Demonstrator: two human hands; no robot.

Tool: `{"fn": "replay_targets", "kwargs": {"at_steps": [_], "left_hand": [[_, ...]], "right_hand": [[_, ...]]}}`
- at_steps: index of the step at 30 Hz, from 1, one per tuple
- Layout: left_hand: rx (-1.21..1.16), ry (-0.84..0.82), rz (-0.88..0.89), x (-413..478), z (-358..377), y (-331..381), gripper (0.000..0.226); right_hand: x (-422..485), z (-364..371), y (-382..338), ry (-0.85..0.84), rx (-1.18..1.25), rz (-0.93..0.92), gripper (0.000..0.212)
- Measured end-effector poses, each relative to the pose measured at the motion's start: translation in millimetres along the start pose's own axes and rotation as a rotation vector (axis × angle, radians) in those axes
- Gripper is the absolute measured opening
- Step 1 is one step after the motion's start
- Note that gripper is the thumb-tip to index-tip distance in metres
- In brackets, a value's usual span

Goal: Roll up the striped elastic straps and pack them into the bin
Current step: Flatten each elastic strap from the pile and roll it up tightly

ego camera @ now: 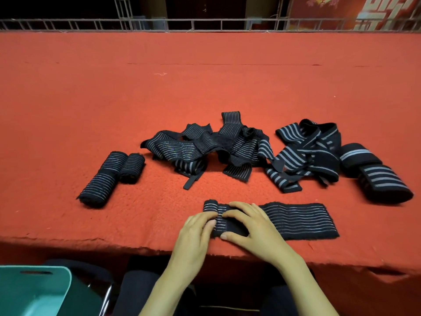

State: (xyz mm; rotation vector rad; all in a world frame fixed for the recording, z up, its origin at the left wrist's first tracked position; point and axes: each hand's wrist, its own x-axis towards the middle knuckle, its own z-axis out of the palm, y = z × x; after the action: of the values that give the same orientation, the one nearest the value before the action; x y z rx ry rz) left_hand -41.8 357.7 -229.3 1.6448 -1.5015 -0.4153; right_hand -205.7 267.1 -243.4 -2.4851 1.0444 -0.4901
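A black strap with thin grey stripes [298,221] lies flat near the table's front edge, its left end partly rolled into a small roll [219,216]. My left hand [196,231] and my right hand [248,222] both grip that roll, fingers curled over it. Two finished rolls [111,176] lie side by side at the left. A tangled pile of unrolled striped straps [205,149] sits in the middle, and another pile with wider stripes [305,156] lies to its right. A teal bin [34,290] stands below the table at the lower left.
The table is covered with red felt [205,83]. Two wide-striped rolls [376,174] lie at the far right. A metal railing [205,25] runs along the table's far edge. My dark-clothed lap shows under the front edge.
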Motion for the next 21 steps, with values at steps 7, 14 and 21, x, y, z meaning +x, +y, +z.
{"fn": "replay_targets", "kwargs": {"at_steps": [7,14,21], "left_hand": [[-0.128,0.011,-0.283,14.5,-6.1,-6.3,0.030],[-0.014,0.028,-0.291,24.1,6.9,5.1,0.033],[-0.083,0.187,-0.353,16.4,-24.8,-7.7,0.037]], "right_hand": [[-3.8,2.6,1.6,0.048,-0.016,-0.006,0.054],[-2.2,0.7,-3.6,0.026,-0.025,0.014,0.060],[18.0,11.0,-37.8,-0.107,-0.034,-0.029,0.067]]}}
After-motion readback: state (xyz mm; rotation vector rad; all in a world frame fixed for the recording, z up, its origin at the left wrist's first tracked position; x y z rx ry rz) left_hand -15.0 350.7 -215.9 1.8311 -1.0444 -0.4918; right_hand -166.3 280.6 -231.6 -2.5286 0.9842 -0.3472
